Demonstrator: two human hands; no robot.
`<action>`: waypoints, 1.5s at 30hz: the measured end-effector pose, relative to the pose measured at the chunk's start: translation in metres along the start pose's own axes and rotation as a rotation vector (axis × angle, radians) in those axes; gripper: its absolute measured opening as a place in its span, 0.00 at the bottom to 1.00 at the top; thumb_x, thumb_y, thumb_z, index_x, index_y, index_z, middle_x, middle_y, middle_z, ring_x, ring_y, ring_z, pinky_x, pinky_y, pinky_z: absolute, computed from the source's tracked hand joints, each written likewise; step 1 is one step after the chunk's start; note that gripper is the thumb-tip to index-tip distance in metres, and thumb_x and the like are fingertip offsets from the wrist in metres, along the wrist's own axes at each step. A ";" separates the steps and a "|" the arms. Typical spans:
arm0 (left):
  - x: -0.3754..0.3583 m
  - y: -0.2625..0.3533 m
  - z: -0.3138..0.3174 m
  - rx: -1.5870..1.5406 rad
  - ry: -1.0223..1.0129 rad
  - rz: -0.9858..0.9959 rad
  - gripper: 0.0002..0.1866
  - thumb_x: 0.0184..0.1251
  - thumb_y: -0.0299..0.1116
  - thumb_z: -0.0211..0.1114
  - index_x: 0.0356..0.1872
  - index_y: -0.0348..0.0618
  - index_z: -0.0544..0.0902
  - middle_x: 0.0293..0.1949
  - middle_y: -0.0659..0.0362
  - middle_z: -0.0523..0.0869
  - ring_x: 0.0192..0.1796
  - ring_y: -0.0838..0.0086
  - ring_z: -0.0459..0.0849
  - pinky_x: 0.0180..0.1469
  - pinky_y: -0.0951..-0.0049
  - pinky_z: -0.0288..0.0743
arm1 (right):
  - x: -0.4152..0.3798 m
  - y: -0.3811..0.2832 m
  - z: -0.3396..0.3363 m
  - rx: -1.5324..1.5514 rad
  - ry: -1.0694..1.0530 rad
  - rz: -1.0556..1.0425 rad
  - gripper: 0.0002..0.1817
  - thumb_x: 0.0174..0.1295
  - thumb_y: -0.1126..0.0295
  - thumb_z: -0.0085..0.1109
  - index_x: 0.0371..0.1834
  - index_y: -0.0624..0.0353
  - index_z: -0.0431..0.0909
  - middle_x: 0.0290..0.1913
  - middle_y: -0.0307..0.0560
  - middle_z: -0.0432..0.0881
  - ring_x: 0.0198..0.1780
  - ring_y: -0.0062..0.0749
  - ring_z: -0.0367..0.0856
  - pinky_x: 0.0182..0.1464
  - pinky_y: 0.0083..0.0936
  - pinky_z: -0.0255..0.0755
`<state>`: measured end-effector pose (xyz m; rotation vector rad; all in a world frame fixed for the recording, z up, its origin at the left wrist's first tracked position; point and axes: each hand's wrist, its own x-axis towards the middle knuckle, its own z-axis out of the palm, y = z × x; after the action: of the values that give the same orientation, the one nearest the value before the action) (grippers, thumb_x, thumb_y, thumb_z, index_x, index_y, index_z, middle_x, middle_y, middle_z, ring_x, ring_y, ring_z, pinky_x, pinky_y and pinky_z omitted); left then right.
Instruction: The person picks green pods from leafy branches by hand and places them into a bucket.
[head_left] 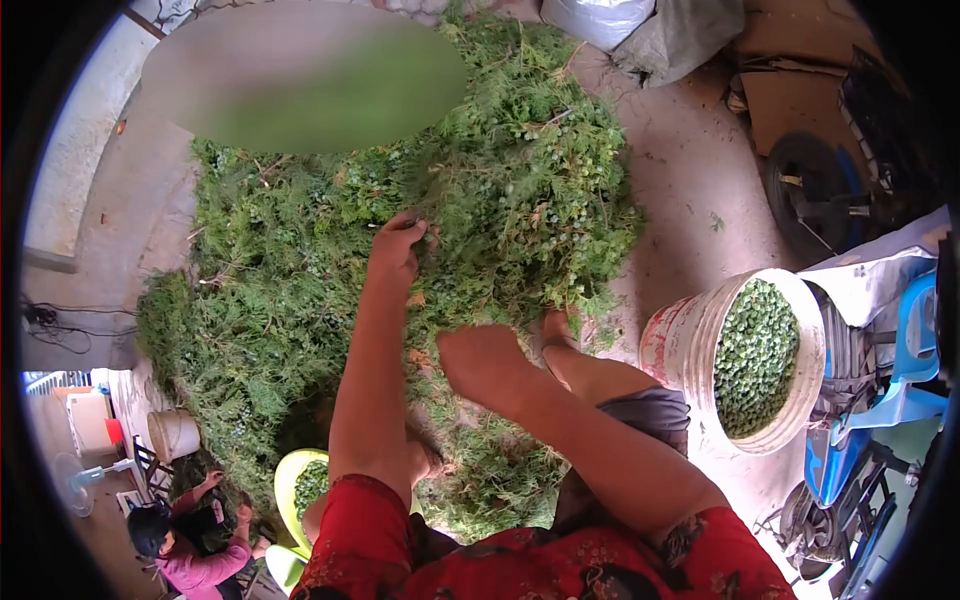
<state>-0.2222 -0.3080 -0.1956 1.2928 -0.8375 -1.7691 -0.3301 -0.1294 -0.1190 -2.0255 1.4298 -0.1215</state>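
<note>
A wide heap of green conifer branches [290,300] with small round berries or cones covers the floor before me. My left hand [398,240] reaches over it, thumb and fingers pinched on a branch [435,185] whose foliage is slightly blurred. Closer to my body, my right hand [482,362] is curled closed over the heap and smeared by motion; whatever it may hold is hidden. To my right stands a white bucket [680,345] nearly full of small green cones or berries [757,355]. By my left leg, a yellow-green container [290,480] has similar green pieces in it.
A person in a pink top [205,565] sits at lower left, hands over branches. Near them are a white pail [173,435] and a fan [75,480]. Sacks [680,40] lie at the back. A black wheel [810,195] and blue plastic chair [905,370] stand at right.
</note>
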 end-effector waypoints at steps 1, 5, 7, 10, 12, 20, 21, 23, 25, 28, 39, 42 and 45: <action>-0.007 0.004 -0.003 0.004 0.003 0.003 0.18 0.60 0.19 0.58 0.53 0.30 0.71 0.44 0.49 0.77 0.40 0.65 0.79 0.34 0.67 0.78 | 0.004 0.003 -0.001 0.098 0.144 0.079 0.10 0.51 0.72 0.52 0.36 0.62 0.76 0.32 0.54 0.81 0.36 0.44 0.82 0.34 0.37 0.76; -0.042 0.025 -0.012 -0.118 0.016 -0.002 0.18 0.60 0.20 0.59 0.53 0.33 0.72 0.44 0.52 0.77 0.41 0.66 0.78 0.39 0.66 0.77 | 0.027 0.016 0.015 0.256 0.670 0.168 0.16 0.50 0.76 0.53 0.44 0.65 0.69 0.40 0.61 0.77 0.35 0.49 0.81 0.29 0.36 0.76; -0.064 0.039 -0.014 -0.146 0.005 0.004 0.18 0.60 0.21 0.60 0.53 0.35 0.72 0.43 0.53 0.77 0.41 0.66 0.78 0.40 0.66 0.77 | 0.026 0.012 0.000 0.259 0.743 0.173 0.19 0.49 0.77 0.53 0.47 0.66 0.67 0.45 0.62 0.74 0.40 0.51 0.79 0.34 0.37 0.75; -0.104 0.059 -0.024 -0.191 -0.035 0.019 0.16 0.60 0.22 0.61 0.50 0.38 0.74 0.42 0.56 0.78 0.41 0.67 0.78 0.41 0.66 0.76 | 0.022 0.003 -0.019 0.122 0.887 0.169 0.24 0.49 0.78 0.54 0.53 0.64 0.65 0.52 0.63 0.70 0.49 0.53 0.74 0.47 0.40 0.70; -0.135 0.072 -0.029 -0.155 -0.053 0.029 0.15 0.59 0.23 0.62 0.49 0.41 0.75 0.39 0.59 0.80 0.40 0.69 0.79 0.39 0.68 0.75 | 0.020 -0.005 -0.024 -0.012 0.959 0.150 0.27 0.49 0.79 0.54 0.57 0.61 0.64 0.53 0.63 0.69 0.53 0.53 0.71 0.54 0.42 0.65; -0.216 0.072 -0.062 -0.203 -0.089 -0.017 0.15 0.58 0.25 0.63 0.48 0.42 0.77 0.35 0.61 0.81 0.36 0.74 0.78 0.38 0.72 0.71 | 0.039 -0.024 0.000 0.593 0.435 -0.264 0.20 0.52 0.78 0.52 0.51 0.57 0.71 0.44 0.49 0.77 0.45 0.39 0.76 0.49 0.28 0.66; -0.219 0.069 -0.066 -0.236 -0.097 -0.015 0.15 0.58 0.25 0.63 0.48 0.41 0.77 0.35 0.61 0.81 0.35 0.74 0.78 0.38 0.73 0.72 | 0.040 -0.029 0.000 0.589 0.422 -0.273 0.20 0.52 0.78 0.52 0.51 0.57 0.71 0.44 0.49 0.77 0.45 0.39 0.76 0.49 0.28 0.66; -0.224 0.067 -0.073 -0.278 -0.027 0.000 0.15 0.59 0.26 0.62 0.48 0.41 0.77 0.36 0.61 0.81 0.35 0.74 0.78 0.39 0.73 0.72 | 0.041 -0.038 0.000 0.807 0.307 -0.264 0.12 0.58 0.75 0.49 0.46 0.63 0.72 0.39 0.44 0.78 0.39 0.27 0.75 0.43 0.24 0.68; -0.225 0.065 -0.080 -0.330 0.026 0.053 0.14 0.60 0.26 0.61 0.48 0.40 0.76 0.38 0.62 0.80 0.36 0.75 0.77 0.41 0.74 0.73 | 0.047 -0.043 0.010 0.851 0.330 -0.275 0.10 0.59 0.73 0.49 0.42 0.65 0.72 0.32 0.46 0.76 0.34 0.29 0.74 0.39 0.25 0.67; -0.219 0.058 -0.095 -0.242 0.080 0.102 0.14 0.61 0.26 0.60 0.49 0.41 0.76 0.38 0.63 0.80 0.35 0.76 0.77 0.41 0.76 0.73 | 0.052 -0.048 0.015 1.073 0.281 -0.214 0.10 0.60 0.69 0.49 0.35 0.67 0.72 0.23 0.45 0.72 0.26 0.27 0.71 0.30 0.25 0.65; -0.218 0.057 -0.140 -0.285 0.169 0.167 0.11 0.60 0.23 0.59 0.45 0.39 0.75 0.36 0.59 0.82 0.32 0.79 0.78 0.31 0.84 0.73 | 0.049 -0.053 0.007 1.354 0.235 0.089 0.13 0.56 0.63 0.55 0.28 0.65 0.73 0.19 0.39 0.71 0.20 0.22 0.66 0.22 0.27 0.60; -0.223 0.063 -0.123 0.001 0.254 0.253 0.09 0.61 0.26 0.60 0.42 0.42 0.78 0.33 0.61 0.83 0.30 0.82 0.78 0.32 0.84 0.72 | 0.058 -0.044 0.020 0.998 0.279 0.041 0.17 0.55 0.62 0.57 0.28 0.69 0.72 0.20 0.43 0.71 0.24 0.22 0.66 0.28 0.28 0.62; -0.222 0.059 -0.119 0.136 0.248 0.278 0.07 0.62 0.28 0.60 0.40 0.44 0.80 0.32 0.64 0.83 0.31 0.83 0.78 0.32 0.85 0.70 | 0.059 -0.048 0.021 0.912 0.293 0.019 0.19 0.54 0.61 0.57 0.29 0.73 0.72 0.21 0.49 0.74 0.23 0.29 0.69 0.29 0.30 0.64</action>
<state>-0.0548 -0.1501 -0.0768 1.3764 -0.9552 -1.3244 -0.2585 -0.1622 -0.1257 -1.2582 1.2215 -0.9143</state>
